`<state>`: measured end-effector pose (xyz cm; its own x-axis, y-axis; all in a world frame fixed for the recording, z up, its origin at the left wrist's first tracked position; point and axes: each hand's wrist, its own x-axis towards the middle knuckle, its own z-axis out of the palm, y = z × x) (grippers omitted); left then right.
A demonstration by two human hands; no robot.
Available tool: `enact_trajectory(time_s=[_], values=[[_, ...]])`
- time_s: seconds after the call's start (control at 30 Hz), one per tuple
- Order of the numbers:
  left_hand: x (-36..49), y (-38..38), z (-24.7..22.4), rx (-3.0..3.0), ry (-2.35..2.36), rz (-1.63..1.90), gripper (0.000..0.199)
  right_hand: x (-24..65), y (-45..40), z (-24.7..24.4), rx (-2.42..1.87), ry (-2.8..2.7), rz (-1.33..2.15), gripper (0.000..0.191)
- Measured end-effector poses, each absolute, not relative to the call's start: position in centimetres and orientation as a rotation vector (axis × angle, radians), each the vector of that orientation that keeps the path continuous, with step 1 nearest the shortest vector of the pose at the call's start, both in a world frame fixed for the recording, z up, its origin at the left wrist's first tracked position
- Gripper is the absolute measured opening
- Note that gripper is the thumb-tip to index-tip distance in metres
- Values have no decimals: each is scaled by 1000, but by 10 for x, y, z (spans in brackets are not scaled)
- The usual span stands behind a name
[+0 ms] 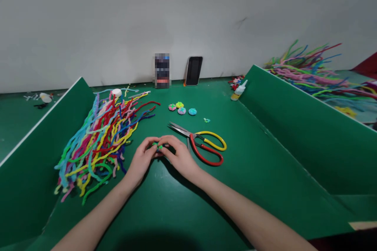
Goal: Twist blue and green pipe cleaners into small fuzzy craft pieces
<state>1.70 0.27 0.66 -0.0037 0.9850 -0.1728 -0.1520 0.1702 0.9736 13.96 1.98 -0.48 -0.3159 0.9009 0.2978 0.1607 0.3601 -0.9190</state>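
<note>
Both my hands meet at the middle of the green table. Between their fingertips is a small green pipe-cleaner piece, mostly covered by the fingers. My left hand pinches it from the left, and my right hand pinches it from the right. Just beyond my right hand lies a pair of scissors with one yellow and one red handle, blades pointing to the far left. A big heap of fuzzy pipe cleaners in many colours spreads out left of my left hand.
Several small round pipe-cleaner flowers lie beyond the scissors, with a tiny scrap to their right. A glue bottle leans by the right green divider. Two phones stand against the wall, one a dark phone. A left divider borders the heap.
</note>
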Motion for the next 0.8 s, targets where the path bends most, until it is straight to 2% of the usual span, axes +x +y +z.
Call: enact_trajectory(time_s=[0.43,0.63,0.8], values=[[17,3,7,964,1227,1115,23,139,22,-6,-947,-1643,1107,12],[18,4,5,987,1243,1125,23,139,20,-3,-927,-1666,1111,18],[18,4,6,996,1249,1109,22,139,20,-6,-944,-1659,1078,12]])
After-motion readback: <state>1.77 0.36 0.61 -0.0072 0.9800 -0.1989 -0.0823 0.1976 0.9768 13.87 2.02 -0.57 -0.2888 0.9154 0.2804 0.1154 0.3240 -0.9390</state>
